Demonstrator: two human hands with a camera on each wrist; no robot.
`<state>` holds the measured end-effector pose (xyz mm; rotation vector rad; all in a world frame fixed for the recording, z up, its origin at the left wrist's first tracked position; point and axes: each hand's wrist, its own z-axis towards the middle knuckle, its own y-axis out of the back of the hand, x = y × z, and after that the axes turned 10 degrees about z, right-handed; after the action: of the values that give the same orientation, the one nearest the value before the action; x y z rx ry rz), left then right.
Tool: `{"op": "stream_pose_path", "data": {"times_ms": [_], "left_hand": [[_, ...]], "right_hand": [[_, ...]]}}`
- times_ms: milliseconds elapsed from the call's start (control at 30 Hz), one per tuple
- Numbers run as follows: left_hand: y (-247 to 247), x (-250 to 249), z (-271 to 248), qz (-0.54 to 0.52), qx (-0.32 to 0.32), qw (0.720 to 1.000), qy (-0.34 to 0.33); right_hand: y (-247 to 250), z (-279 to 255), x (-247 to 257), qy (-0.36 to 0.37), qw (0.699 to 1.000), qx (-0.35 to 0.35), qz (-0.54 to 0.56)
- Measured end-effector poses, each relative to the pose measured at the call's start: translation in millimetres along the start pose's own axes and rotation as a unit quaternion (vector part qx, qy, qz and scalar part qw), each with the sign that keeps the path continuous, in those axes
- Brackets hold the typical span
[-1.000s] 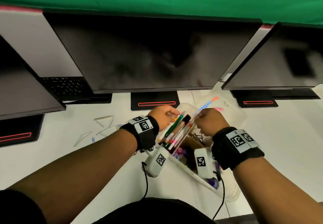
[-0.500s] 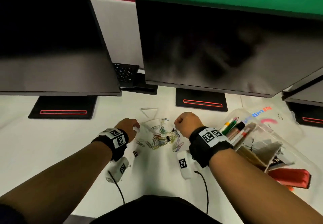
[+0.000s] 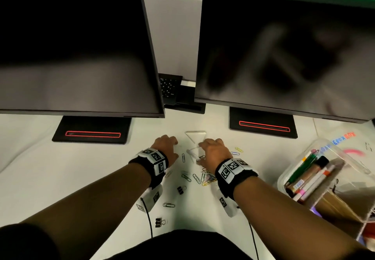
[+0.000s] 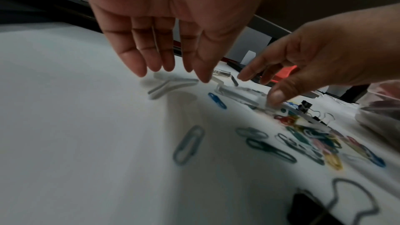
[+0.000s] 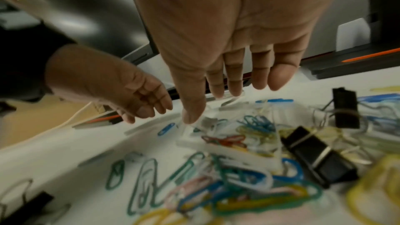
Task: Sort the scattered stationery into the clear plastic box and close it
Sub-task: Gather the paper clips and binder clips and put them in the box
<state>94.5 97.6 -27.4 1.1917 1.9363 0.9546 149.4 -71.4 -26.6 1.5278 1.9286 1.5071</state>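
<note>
Head view shows the white table (image 3: pixel 60 178) with two dark monitors (image 3: pixel 77 52) at its far side, and the clear plastic box (image 3: pixel 332 180) at the right edge, open, with pens (image 3: pixel 304 170) already inside. The lid (image 3: pixel 345 144) seems to lie behind it, but I cannot tell this surely.

Both hands are over the scattered clips, well apart from the box. The left hand (image 3: pixel 165 148) hangs with straight, relaxed fingers and holds nothing; its fingertips (image 4: pixel 138 73) are just above a clear plastic piece (image 4: pixel 171 85). The right hand (image 3: pixel 213 152) is also spread and holds nothing, while its thumb (image 5: pixel 191 114) presses on a clear flat ruler-like piece (image 5: pixel 227 150) lying over the paper clips (image 3: pixel 205 178).

To do this step well, I think it is better to sweep the clips together into one heap with both hands, then scoop them. The black binder clips (image 3: pixel 181 189) lie apart and can easily be forgotten.
</note>
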Motion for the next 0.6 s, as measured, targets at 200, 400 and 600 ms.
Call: {"op": "stream_pose_path", "data": {"times_ms": [200, 400, 600], "left_hand": [[-5.1, -10.8, 13.4, 0.073, 0.015, 0.997, -0.017], [-7.9, -16.6, 18.0, 0.146, 0.001, 0.987, -0.068], [-8.9, -21.2, 24.2, 0.181, -0.021, 0.978, -0.100]], "right_hand": [[-2.7, 11.9, 3.1, 0.009, 0.999, -0.002, -0.033], [-4.7, 14.0, 1.7, -0.003, 1.000, 0.000, -0.016], [15.2, 1.9, -12.1, -0.102, 0.964, -0.099, 0.225]]}}
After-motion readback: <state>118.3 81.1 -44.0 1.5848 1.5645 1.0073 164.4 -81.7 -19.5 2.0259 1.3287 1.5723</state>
